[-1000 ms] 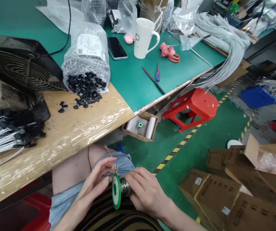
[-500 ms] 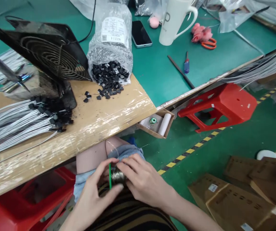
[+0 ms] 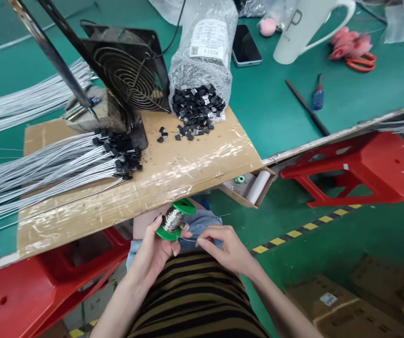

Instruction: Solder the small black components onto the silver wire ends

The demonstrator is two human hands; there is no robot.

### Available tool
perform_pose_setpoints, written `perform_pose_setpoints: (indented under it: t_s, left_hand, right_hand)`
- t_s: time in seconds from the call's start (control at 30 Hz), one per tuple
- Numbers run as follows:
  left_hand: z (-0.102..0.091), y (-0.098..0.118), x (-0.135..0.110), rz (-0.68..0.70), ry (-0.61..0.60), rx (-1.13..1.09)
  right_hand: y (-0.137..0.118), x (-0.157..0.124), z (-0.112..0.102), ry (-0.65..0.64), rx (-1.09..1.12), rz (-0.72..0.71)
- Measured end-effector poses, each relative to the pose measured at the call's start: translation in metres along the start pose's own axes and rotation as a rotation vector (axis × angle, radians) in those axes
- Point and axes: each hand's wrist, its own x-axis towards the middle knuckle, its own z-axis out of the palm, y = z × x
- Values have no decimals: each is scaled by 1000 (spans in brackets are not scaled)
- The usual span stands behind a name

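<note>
A green-flanged spool of solder wire (image 3: 172, 219) is gripped in my left hand (image 3: 159, 251), held tilted above my lap just off the table's front edge. From the spool a thin strand of silvery wire (image 3: 187, 239) runs to the right. My right hand (image 3: 227, 248) pinches that strand between thumb and forefinger, a little apart from the spool. On the cardboard sheet (image 3: 187, 176) beyond lies a bundle of white cables (image 3: 64, 171) with black connectors (image 3: 120, 152) at their ends.
A soldering iron (image 3: 61, 70) leans before a black fan (image 3: 131, 70). An open bubble-wrap bag (image 3: 202, 70) spills black connector pieces. Phone (image 3: 247, 46), white mug (image 3: 295, 33), screwdriver (image 3: 317, 94) and orange-handled scissors (image 3: 362, 62) lie behind. Red stools (image 3: 388, 164) and a small box (image 3: 237, 195) stand below.
My right hand has come off the spool and moved right, drawing out wire. The spool is tilted differently, now in my left hand alone. The camera view has shifted left.
</note>
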Motion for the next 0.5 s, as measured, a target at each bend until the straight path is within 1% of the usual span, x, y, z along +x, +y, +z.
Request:
perform_pose_setpoints:
  t_s: [0.1, 0.2, 0.3, 0.4, 0.5]
  left_hand:
    - [-1, -5, 1, 24, 8, -12]
    - [-1, -8, 2, 43, -2, -20]
    - [0, -9, 1, 52, -13, -13]
    - [1, -8, -2, 60, -5, 18]
    - [2, -9, -7, 66, 19, 78]
  right_hand:
    - [-8, -5, -4, 33, -5, -11]
    - [-9, -6, -7, 53, -14, -29]
    - [-4, -5, -1, 66, -44, -33]
    - [0, -4, 8, 47, -55, -37]
    - [2, -3, 8, 43, -15, -5]
